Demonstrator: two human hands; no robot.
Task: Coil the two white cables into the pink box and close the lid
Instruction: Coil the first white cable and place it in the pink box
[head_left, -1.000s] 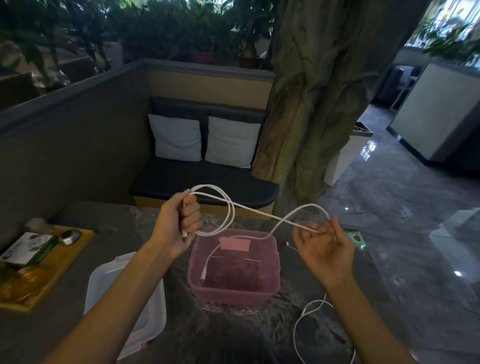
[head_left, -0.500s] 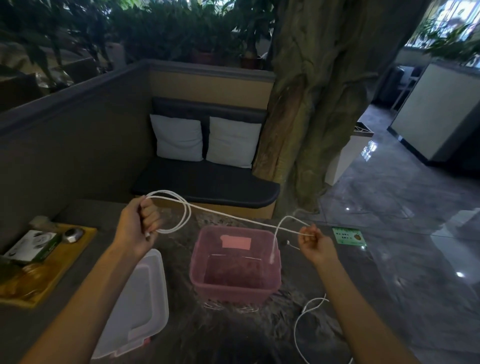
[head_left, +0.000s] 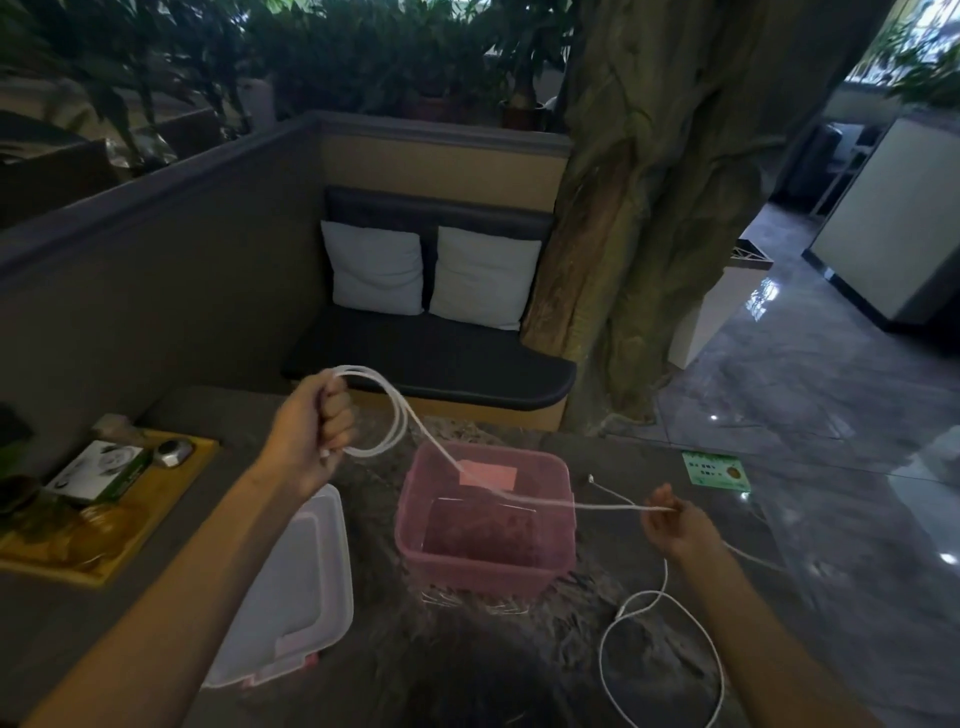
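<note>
The dark marbled tabletop stands in a booth with a dark bench and two pale cushions beyond the hands, a tree trunk and glossy floor off past the right hand. The left hand is clenched around a loop of white cable, whose strand crosses over the open pink box to the right hand, which pinches it. A pink label on the box shows no readable writing. The clear lid lies below the left hand. A second white cable curls on the tabletop below the right hand. A green card lies just beyond the right hand, its print too small to read.
</note>
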